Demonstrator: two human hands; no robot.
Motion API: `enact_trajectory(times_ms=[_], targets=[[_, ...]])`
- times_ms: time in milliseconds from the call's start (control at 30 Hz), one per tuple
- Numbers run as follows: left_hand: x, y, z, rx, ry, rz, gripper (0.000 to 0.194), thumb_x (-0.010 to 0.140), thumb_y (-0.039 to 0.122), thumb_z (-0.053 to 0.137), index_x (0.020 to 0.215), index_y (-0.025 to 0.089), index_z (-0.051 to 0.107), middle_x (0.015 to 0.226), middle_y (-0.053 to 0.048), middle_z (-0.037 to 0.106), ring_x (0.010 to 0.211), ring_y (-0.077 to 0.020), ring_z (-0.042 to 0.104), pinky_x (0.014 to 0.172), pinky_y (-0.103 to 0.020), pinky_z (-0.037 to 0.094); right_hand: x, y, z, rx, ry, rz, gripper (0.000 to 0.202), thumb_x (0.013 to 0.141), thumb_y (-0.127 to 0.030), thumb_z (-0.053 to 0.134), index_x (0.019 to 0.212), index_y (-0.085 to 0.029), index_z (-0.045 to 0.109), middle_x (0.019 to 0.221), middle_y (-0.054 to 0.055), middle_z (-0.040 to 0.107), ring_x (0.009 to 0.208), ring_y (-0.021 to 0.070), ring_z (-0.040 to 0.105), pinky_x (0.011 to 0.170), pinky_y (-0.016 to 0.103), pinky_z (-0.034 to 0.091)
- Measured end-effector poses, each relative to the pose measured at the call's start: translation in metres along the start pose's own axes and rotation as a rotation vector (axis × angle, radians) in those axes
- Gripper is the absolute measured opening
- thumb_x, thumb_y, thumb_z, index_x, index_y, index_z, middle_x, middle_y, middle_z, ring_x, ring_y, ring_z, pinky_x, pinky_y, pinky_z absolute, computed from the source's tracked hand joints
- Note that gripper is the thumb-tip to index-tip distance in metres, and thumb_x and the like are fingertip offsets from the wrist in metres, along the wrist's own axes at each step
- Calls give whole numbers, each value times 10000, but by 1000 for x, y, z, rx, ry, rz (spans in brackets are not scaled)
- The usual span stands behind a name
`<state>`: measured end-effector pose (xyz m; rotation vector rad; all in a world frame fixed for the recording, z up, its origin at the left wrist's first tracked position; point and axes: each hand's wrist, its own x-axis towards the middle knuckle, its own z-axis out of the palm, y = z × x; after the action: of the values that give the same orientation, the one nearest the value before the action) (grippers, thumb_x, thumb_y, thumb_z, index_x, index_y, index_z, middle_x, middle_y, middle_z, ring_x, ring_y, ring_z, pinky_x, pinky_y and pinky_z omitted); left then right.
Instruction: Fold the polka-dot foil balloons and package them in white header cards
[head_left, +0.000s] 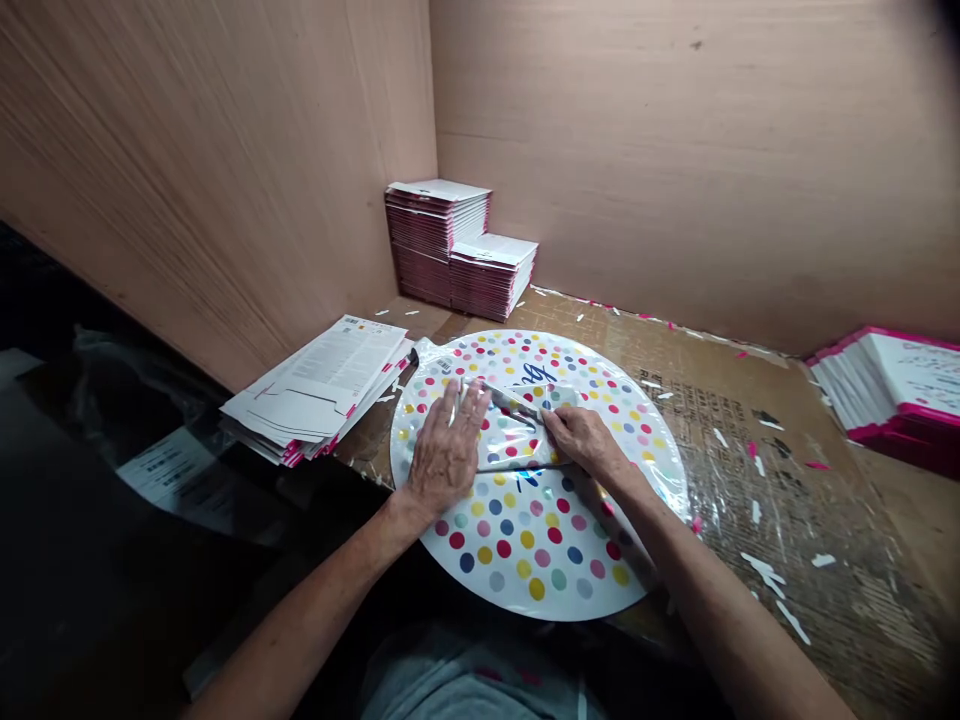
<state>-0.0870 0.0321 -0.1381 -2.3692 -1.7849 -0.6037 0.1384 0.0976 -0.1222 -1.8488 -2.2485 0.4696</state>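
A: Where is the folded piece [517,446]?
B: Near the centre of the dotted disc [525,545]; left hand [448,452] flat left of centre, right hand [581,436] pinching its edge right of centre. Press evenly.

Clock centred on the round dotted disc [525,590]: smooth, glossy, plastic-looking; bright glints towards 4. Folded dotted piece [517,452] at centre: thin film, plastic or foil, can't tell which; shiny, creased. At 10, flat printed sleeves [330,375]: paper card, matt. At 11, stacked cartons [427,245]: same card look, dull. At 3, pink-edged cartons [911,375]: smooth card. Worktop [675,400]: brown cardboard, scuffed, glossy film or tape towards 3. Scraps [765,570] at 4: white, papery. Back panel [637,150] at 1: wood-like, fairly smooth, matt. Side panel [262,150], 10 to 11: streaky wood grain. Clear bag [97,370] at 9: crinkled plastic. Cloth [465,675] at 6: matt, wrinkled.
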Motion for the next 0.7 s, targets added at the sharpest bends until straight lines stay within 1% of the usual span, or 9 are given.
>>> enact_trajectory(times_ms=[33, 100, 167, 233, 333, 433, 567, 633, 700], targets=[[-1, -4, 4, -4, -42, 56, 586, 870, 154, 498, 1454, 138, 445, 1553, -125, 402, 1481, -348, 245, 1170, -528, 293, -2, -3, -2, -30, 41, 7, 454, 986, -414, 359, 717, -185, 644, 740, 92, 683, 715, 198, 609, 647, 282, 408], [-4, -12, 13, -8, -106, 60, 531, 897, 205, 482, 1424, 144, 490, 1543, -131, 416, 1470, -386, 252, 1156, -592, 282, -11, -16, -2, -111, 197, -68, 400, 986, -408, 382, 923, -153, 684, 937, 149, 703, 874, 251, 624, 751, 332, 438], [-5, -17, 19, -12, -111, 19, 511, 927, 259, 461, 1418, 121, 492, 1536, -159, 417, 1454, -409, 277, 1141, -607, 296, -23, -36, 4, -203, 311, -287, 368, 967, -389, 451, 1154, -132, 637, 1163, 185, 653, 1037, 291, 590, 873, 393, 441], [-4, -20, 18, -22, -94, 5, 501, 940, 290, 457, 1411, 124, 495, 1509, -171, 450, 1440, -407, 304, 1127, -607, 317, -31, -59, 16, -272, 248, -499, 347, 934, -319, 515, 1211, -130, 606, 1186, 180, 635, 1047, 294, 576, 910, 417, 446], [8, -22, 4, -22, -103, 25, 401, 917, 314, 507, 1267, 147, 610, 1343, -182, 601, 1396, -425, 363, 1079, -652, 347, -34, -80, 33, -368, 80, -563, 276, 918, -150, 477, 1153, -125, 619, 1047, 159, 659, 934, 275, 588, 835, 412, 489], [30, -23, -13, -86, -146, 257, 329, 892, 193, 513, 1190, 181, 649, 1297, -135, 634, 1422, -381, 341, 1110, -596, 346, -33, -67, 35, -444, 25, -638, 293, 928, -87, 421, 1129, -112, 633, 1039, 166, 662, 927, 271, 598, 809, 411, 517], [59, -27, -18, -221, -274, 703, 608, 784, -13, 506, 1313, 280, 572, 1459, -12, 535, 1486, -263, 265, 1196, -466, 277, -44, -22, 21, -326, 36, -896, 310, 952, -133, 447, 1209, -122, 620, 1239, 152, 646, 1130, 263, 588, 1004, 444, 483], [67, -33, -11, -221, -353, 769, 619, 763, -28, 536, 1289, 292, 591, 1435, -2, 562, 1484, -264, 272, 1190, -459, 289, -53, -2, 16, -201, 44, -925, 326, 961, -143, 443, 1245, -155, 604, 1314, 123, 626, 1221, 238, 558, 1068, 446, 449], [70, -39, -3, -194, -404, 729, 642, 727, -12, 601, 1293, 292, 595, 1438, -24, 558, 1476, -304, 282, 1169, -487, 319, -59, 11, 14, -83, 47, -872, 349, 962, -125, 413, 1254, -181, 596, 1341, 103, 620, 1264, 205, 542, 1073, 421, 456]])
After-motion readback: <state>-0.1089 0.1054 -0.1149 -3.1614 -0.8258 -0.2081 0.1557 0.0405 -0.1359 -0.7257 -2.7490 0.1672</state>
